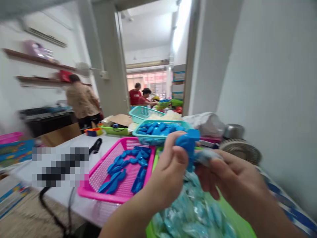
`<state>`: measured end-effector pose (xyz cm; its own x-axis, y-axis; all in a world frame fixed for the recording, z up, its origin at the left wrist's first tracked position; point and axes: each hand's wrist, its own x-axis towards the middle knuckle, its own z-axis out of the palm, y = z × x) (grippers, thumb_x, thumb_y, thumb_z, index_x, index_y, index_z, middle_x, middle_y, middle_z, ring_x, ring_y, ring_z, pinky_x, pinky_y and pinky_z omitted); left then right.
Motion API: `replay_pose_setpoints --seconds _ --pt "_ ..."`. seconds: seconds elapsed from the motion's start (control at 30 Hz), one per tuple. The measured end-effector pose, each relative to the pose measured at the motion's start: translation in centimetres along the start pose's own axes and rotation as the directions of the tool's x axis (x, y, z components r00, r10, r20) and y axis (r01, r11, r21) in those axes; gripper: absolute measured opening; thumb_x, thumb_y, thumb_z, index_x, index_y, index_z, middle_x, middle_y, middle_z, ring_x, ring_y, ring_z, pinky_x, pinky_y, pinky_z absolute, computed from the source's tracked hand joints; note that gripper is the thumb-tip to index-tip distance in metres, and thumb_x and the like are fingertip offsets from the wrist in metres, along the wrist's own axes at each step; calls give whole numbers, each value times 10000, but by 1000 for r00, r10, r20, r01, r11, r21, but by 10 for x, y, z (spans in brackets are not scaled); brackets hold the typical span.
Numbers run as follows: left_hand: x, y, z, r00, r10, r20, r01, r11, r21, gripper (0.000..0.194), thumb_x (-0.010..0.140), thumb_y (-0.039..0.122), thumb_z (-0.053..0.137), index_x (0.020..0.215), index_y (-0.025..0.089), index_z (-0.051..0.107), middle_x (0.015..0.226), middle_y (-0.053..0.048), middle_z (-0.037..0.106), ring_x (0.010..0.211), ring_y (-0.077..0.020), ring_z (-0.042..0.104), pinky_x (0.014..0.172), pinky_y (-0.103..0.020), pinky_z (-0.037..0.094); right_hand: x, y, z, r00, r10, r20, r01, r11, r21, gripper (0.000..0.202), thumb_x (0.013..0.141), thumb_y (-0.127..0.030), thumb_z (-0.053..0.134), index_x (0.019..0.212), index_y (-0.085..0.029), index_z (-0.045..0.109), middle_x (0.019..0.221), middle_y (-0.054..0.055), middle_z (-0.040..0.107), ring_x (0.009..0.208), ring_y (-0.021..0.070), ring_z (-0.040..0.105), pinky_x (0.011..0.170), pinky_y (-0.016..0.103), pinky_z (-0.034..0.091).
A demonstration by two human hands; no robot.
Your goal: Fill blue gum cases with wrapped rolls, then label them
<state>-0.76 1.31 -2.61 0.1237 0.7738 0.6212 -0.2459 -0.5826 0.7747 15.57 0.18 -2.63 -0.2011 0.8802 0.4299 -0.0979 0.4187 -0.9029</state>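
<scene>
My left hand (168, 165) is closed around a blue plastic piece (189, 147) with a rounded side and a squared edge. My right hand (230, 172) pinches a small greyish, see-through packet (206, 156) against the blue piece's right side; its contents are blurred. Below both hands, many pale teal items in clear wrapping (195, 211) fill a bright green basket (239, 211). To the left, a pink basket (86, 191) holds loose blue plastic parts (133, 160). Behind my hands, a teal basket (148, 141) is heaped with more blue pieces (158, 128).
A white table (61, 142) carries the baskets and a black cable (95, 145). Behind stand a light green tray (115, 131) and another teal basket (143, 112). A fan (240, 150) and metal pot (233, 131) are at right. Several people are farther back, one person (83, 99) at left.
</scene>
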Motion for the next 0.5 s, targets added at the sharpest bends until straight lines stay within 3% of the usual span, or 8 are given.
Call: replay_pose_setpoints --seconds 0.07,0.13,0.3,0.5 --pt "2 -4 1 999 37 -18 -38 996 -85 545 925 721 495 1146 247 651 1086 -78 592 962 -223 553 905 -336 524 2 -6 0 994 38 107 -48 995 93 500 865 -666 690 770 -175 680 543 28 647 412 113 558 380 209 397" --pt "2 -3 4 997 68 -33 -73 984 -161 483 917 692 540 1052 252 688 1101 -61 580 992 -205 533 901 -283 513 7 -6 2 991 -5 136 -12 992 126 467 894 -623 685 808 -164 680 552 15 652 410 86 541 397 184 393" --pt "1 6 15 996 72 -57 -87 938 -336 389 935 624 562 977 284 745 988 -16 569 926 -145 522 815 -170 516 7 -2 8 996 -40 79 31 993 110 416 930 -567 666 831 -163 669 546 -9 629 412 62 503 411 162 375" --pt "1 6 22 982 143 -122 -180 901 -395 382 932 611 577 959 285 774 1050 -15 550 921 -127 545 884 -170 525 -1 -5 14 999 -11 -30 12 1000 13 313 898 -489 703 835 -186 659 567 -41 583 437 68 498 405 169 349"
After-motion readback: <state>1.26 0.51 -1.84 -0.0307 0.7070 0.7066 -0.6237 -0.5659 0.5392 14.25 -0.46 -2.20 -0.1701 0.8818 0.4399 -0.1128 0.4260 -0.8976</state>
